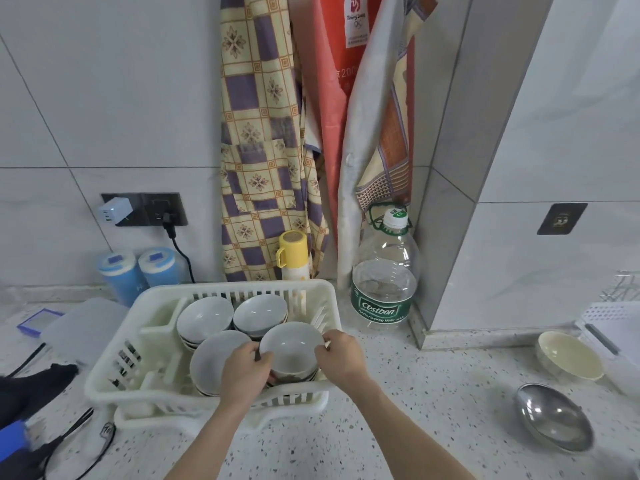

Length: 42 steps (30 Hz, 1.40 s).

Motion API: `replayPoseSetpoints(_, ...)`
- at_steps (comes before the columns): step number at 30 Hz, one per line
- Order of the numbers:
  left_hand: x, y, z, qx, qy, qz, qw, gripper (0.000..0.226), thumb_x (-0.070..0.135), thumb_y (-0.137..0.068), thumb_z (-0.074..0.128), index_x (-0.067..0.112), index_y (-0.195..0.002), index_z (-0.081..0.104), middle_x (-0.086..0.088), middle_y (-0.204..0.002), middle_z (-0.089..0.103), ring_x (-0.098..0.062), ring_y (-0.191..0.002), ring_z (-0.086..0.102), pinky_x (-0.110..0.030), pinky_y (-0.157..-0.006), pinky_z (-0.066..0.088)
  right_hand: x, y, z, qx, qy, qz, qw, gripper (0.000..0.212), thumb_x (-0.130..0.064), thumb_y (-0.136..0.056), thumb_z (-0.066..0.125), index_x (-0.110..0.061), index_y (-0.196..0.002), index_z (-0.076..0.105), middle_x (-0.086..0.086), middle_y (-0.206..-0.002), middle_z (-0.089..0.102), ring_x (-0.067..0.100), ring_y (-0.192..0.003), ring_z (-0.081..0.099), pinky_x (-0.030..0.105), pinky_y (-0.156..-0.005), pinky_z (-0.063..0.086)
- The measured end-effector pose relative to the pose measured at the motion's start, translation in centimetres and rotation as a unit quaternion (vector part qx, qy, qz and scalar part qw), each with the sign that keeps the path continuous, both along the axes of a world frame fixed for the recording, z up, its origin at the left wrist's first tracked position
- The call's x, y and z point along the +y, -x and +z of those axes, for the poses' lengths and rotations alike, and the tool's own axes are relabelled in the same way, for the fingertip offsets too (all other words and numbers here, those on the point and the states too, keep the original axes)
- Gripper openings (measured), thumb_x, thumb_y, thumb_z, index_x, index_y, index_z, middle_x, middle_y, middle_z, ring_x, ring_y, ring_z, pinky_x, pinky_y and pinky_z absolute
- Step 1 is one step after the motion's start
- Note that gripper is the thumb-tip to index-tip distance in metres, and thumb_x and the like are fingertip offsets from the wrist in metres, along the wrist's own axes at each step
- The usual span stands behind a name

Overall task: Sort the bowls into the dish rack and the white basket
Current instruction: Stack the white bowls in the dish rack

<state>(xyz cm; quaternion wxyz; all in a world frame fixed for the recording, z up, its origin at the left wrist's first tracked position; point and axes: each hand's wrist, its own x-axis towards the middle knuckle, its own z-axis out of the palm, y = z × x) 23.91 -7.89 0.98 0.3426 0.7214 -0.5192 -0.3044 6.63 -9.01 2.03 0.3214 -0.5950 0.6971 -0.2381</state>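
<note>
A white plastic basket (114, 379) stands on the counter in front of me, holding several stacks of white bowls. Both hands grip the front right bowl (292, 348), which sits on top of a stack. My left hand (246, 370) holds its left side, my right hand (341, 356) pinches its right rim. Three more stacks fill the basket: back left (204, 318), back right (259, 311) and front left (213, 362). Far right, a cream bowl (568, 355) and a steel bowl (552, 417) rest on the counter beside a white dish rack (609, 317).
A large Cestbon water bottle (384, 278) stands right of the basket against a tiled pillar. Behind the basket are a yellow flask (293, 254) and two blue canisters (138, 271). Cables and dark items (38, 382) lie at the left; aprons hang on the wall.
</note>
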Motion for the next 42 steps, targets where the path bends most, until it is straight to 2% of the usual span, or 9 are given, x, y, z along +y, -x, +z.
replayPoseSetpoints(10, 0.2, -0.3, -1.3, -0.037, 0.001, -0.015, 0.999, 0.031, 0.005, -0.088, 0.056, 0.016, -0.116, 0.062, 0.002, -0.067, 0.066, -0.013, -0.061, 0.063, -0.022, -0.052, 0.041, -0.4, -0.3, -0.1, 0.098, -0.014, 0.051, 0.994, 0.025, -0.014, -0.085, 0.044, -0.007, -0.102, 0.062, 0.006, -0.084, 0.063, 0.019, -0.068, 0.052, 0.023, -0.049, 0.036)
replayPoseSetpoints(16, 0.5, 0.1, -1.8, -0.063, 0.008, -0.016, 0.998, 0.032, 0.006, -0.090, 0.055, 0.014, -0.121, 0.060, 0.002, -0.063, 0.061, -0.019, -0.063, 0.060, -0.028, -0.051, 0.040, -0.9, -0.2, -0.8, 0.126, -0.002, 0.071, 0.989, 0.015, -0.016, -0.091, 0.043, -0.011, -0.092, 0.057, 0.003, -0.081, 0.056, 0.021, -0.069, 0.051, 0.024, -0.052, 0.036)
replayPoseSetpoints(23, 1.0, 0.2, -1.8, -0.029, 0.024, -0.002, 0.999, 0.022, 0.016, -0.095, 0.054, 0.017, -0.117, 0.058, -0.005, -0.063, 0.062, -0.019, -0.062, 0.061, -0.036, -0.058, 0.050, -1.1, -0.2, -1.2, 0.111, 0.011, 0.059, 0.992, 0.025, -0.023, -0.095, 0.043, -0.008, -0.106, 0.060, 0.007, -0.086, 0.063, 0.022, -0.070, 0.055, 0.028, -0.061, 0.044)
replayPoseSetpoints(26, 2.0, 0.2, -1.6, 0.020, 0.023, 0.006, 1.000, 0.033, 0.019, -0.097, 0.053, 0.019, -0.130, 0.051, -0.010, -0.065, 0.067, -0.017, -0.063, 0.063, -0.031, -0.058, 0.049, -0.6, -0.1, -1.2, 0.050, 0.037, 0.018, 0.998, 0.031, -0.026, -0.097, 0.045, -0.008, -0.120, 0.057, 0.010, -0.087, 0.068, 0.025, -0.073, 0.063, 0.027, -0.060, 0.045)
replayPoseSetpoints(29, 3.6, 0.4, -1.5, 0.066, 0.020, 0.022, 0.997, 0.046, 0.021, -0.097, 0.054, 0.020, -0.140, 0.040, -0.012, -0.074, 0.070, -0.020, -0.075, 0.066, -0.029, -0.063, 0.047, 0.7, 0.5, -0.9, -0.060, 0.060, 0.011, 0.996, 0.031, -0.020, -0.095, 0.049, -0.011, -0.123, 0.060, -0.002, -0.060, 0.057, 0.016, -0.056, 0.055, 0.023, -0.055, 0.043)
replayPoseSetpoints(34, 8.4, 3.2, -0.7, 0.129, 0.073, 0.048, 0.988, 0.044, 0.019, -0.096, 0.060, 0.033, -0.133, 0.041, 0.019, -0.104, 0.065, -0.004, -0.092, 0.064, -0.027, -0.072, 0.046, 3.4, 3.7, 0.4, -0.303, 0.049, -0.028, 0.951, 0.025, -0.017, -0.095, 0.049, -0.021, -0.114, 0.065, -0.003, -0.064, 0.066, 0.005, -0.052, 0.054, 0.023, -0.054, 0.042)
replayPoseSetpoints(36, 10.5, 5.6, -1.1, 0.153, 0.066, 0.059, 0.984, 0.042, 0.015, -0.096, 0.059, 0.037, -0.128, 0.044, 0.023, -0.099, 0.067, -0.004, -0.083, 0.067, -0.028, -0.068, 0.048, 4.8, 5.7, 1.0, -0.358, 0.051, -0.036, 0.932, 0.023, -0.017, -0.095, 0.049, -0.023, -0.111, 0.065, -0.003, -0.062, 0.066, 0.007, -0.047, 0.047, 0.023, -0.050, 0.040)
replayPoseSetpoints(39, 13.3, 10.1, -2.5, 0.171, 0.021, 0.066, 0.983, 0.035, 0.014, -0.096, 0.059, 0.034, -0.123, 0.048, 0.000, -0.078, 0.072, -0.015, -0.064, 0.063, -0.030, -0.064, 0.046, 7.5, 9.9, 1.7, -0.400, 0.055, -0.037, 0.914, 0.023, -0.017, -0.096, 0.049, -0.027, -0.107, 0.066, -0.002, -0.061, 0.065, 0.007, -0.044, 0.041, 0.020, -0.046, 0.037)
replayPoseSetpoints(42, 15.3, 16.2, -3.8, 0.177, -0.007, 0.036, 0.984, 0.029, 0.015, -0.096, 0.059, 0.031, -0.119, 0.052, 0.000, -0.064, 0.071, -0.024, -0.059, 0.057, -0.039, -0.066, 0.045, 10.2, 15.4, 1.8, -0.404, 0.052, -0.050, 0.912, 0.024, -0.016, -0.095, 0.048, -0.027, -0.105, 0.067, -0.001, -0.061, 0.065, 0.008, -0.044, 0.038, 0.019, -0.045, 0.035)
